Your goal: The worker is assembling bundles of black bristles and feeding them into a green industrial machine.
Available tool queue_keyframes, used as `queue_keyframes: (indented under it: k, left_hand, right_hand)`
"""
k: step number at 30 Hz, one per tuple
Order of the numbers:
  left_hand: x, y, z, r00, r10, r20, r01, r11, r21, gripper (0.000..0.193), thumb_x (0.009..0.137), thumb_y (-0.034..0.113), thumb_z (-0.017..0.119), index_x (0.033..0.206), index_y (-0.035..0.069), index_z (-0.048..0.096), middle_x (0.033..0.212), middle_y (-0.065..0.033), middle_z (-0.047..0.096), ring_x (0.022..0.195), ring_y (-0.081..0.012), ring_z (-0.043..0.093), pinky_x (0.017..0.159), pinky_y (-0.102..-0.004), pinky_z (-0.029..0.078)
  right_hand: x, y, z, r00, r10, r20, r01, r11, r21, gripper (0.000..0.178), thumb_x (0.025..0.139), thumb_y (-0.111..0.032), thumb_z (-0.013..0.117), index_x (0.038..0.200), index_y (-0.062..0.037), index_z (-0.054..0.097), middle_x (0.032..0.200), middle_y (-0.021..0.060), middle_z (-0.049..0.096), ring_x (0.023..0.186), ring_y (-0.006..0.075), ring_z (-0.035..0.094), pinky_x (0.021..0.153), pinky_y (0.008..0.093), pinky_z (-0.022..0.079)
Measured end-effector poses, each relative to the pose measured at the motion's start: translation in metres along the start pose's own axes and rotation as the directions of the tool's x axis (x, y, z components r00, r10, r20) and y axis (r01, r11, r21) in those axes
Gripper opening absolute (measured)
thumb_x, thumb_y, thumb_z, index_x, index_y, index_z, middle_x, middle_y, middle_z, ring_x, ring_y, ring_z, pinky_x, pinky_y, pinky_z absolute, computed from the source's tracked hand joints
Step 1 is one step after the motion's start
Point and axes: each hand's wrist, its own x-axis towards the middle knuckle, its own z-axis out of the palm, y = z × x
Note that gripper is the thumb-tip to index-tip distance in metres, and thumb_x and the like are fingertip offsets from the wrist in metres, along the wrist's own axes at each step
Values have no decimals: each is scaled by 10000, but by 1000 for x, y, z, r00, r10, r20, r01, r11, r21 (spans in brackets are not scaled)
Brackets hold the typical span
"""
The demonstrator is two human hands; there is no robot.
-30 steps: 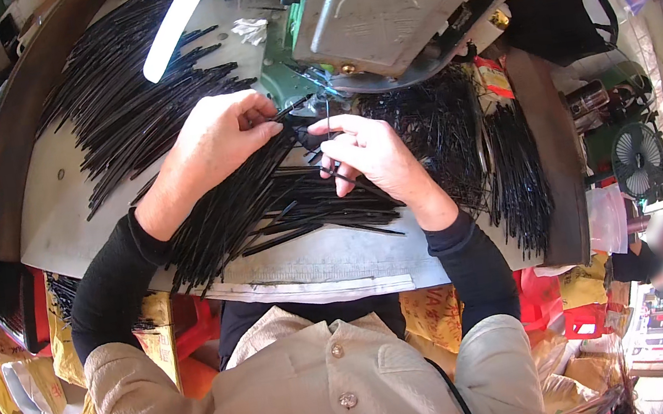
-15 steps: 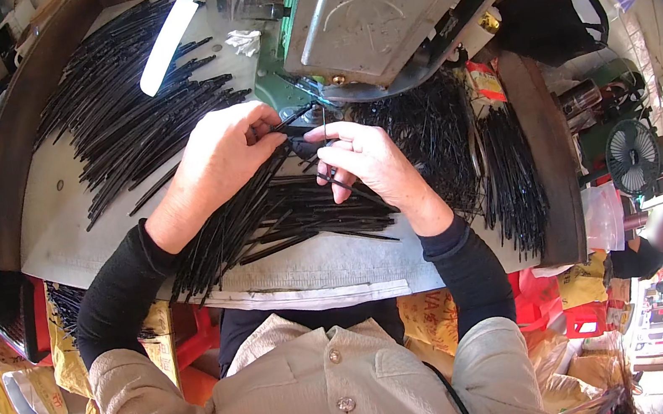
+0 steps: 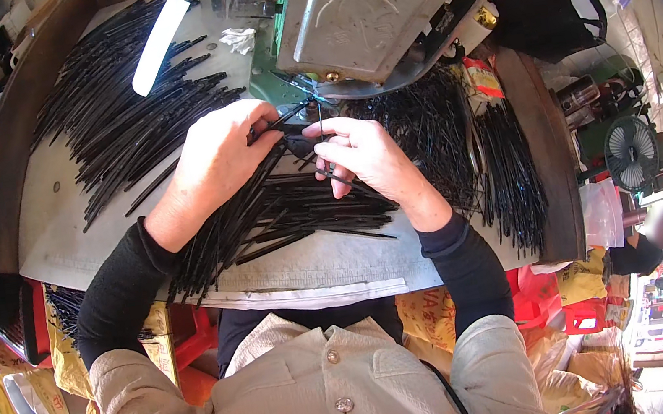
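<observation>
My left hand (image 3: 218, 157) is closed, thumb and bent fingers pinching thin black rods (image 3: 279, 148) that look like umbrella ribs. Facing it, my right hand (image 3: 367, 158) has its thumb and forefinger at a small black piece (image 3: 301, 142) between the hands. Another thin dark rod (image 3: 336, 177) passes between the lower fingers of the right hand. Both hands are just below the working point of a grey and green machine (image 3: 368, 15), beside its thin upright needle-like part (image 3: 319, 115). The fingers partly hide how the pieces join.
Many black rods (image 3: 139, 107) cover the left of the grey worktop (image 3: 56, 237), with more bundles (image 3: 323, 208) before me. A tangled heap (image 3: 423, 135) and a neat bundle (image 3: 512, 182) lie right. A white lamp (image 3: 160, 45) hangs above; a fan (image 3: 631, 152) stands beyond the brown rim (image 3: 558, 200).
Both hands keep nearly the same hold. The rods by the machine's working point have shifted slightly, and the whole view has moved a little.
</observation>
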Motion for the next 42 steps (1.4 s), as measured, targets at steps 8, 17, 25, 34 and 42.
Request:
queue_keyframes:
  k: [8,17,25,34,42]
  left_hand:
    - [13,2,-15,839,-276,469,439,853,-284,216,854,203,634,912,-5,639,566,-55,580,412,-95,503,409,-233,403]
    - [9,-4,-7,831,-202,519,495,695,-522,282,889,251,597,782,-7,634,562,-22,564,392,-39,470,358,-177,351]
    - [5,4,-5,796,-161,583,467,776,-423,310,904,270,564,856,-30,620,678,-46,618,464,-79,557,401,-214,433]
    - [6,5,-4,721,-141,679,529,745,-406,274,890,247,586,820,-15,624,668,-40,629,522,-91,597,436,-205,449]
    - [10,3,-9,703,-64,708,513,736,-443,299,891,273,590,762,4,617,632,-27,616,506,-88,590,445,-200,438]
  right_hand:
    - [0,-4,-3,1000,12,29,-15,996,90,324,874,-120,540,1132,77,543,731,83,590,515,107,587,477,189,467]
    - [-5,-7,8,986,72,148,-97,980,173,359,897,-176,546,1169,56,513,747,89,610,482,96,558,461,183,440]
    - [-3,7,4,979,103,176,-105,994,4,215,894,-178,578,988,14,604,674,12,564,484,45,483,438,168,380]
    - [-4,3,2,991,15,133,-29,995,100,304,795,-65,643,1056,57,547,725,30,591,551,61,524,496,187,429]
    - [-9,1,-4,978,68,199,-85,994,75,327,795,-86,642,1076,52,546,738,60,612,548,69,543,502,182,436]
